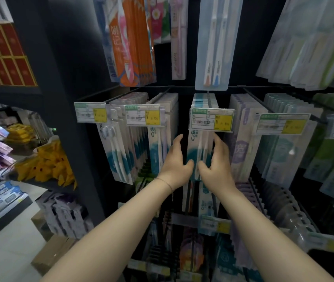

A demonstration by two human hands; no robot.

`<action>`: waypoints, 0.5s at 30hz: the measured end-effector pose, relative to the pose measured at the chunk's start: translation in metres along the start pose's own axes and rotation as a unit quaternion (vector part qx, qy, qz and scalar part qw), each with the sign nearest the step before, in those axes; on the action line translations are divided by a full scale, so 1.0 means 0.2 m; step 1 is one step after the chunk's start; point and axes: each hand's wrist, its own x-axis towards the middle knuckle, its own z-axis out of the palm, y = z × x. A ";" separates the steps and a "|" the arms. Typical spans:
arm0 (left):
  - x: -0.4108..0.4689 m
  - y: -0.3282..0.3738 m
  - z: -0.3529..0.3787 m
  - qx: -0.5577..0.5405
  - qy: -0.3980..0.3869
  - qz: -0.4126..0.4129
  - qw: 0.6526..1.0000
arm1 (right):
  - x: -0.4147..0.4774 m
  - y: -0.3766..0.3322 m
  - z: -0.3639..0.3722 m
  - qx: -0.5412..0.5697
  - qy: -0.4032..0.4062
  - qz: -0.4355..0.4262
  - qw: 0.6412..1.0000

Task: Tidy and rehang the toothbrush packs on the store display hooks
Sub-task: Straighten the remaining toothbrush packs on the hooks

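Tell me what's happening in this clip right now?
A person stands at a store display of hanging toothbrush packs. Both hands bracket the row of teal-and-white packs under a yellow price tag: the left hand at its left side, the right hand at its right. The fingers look loosely curled around the packs, which hang on their hook.

left hand (173,161) | thin chain bracelet (167,184) at wrist (fine links) | right hand (216,165) | forearms bare
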 end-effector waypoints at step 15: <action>-0.27 -0.18 -0.42 0.153 0.281 0.071 0.945 | -0.13 -0.36 0.39 0.007 -0.147 -0.072 0.987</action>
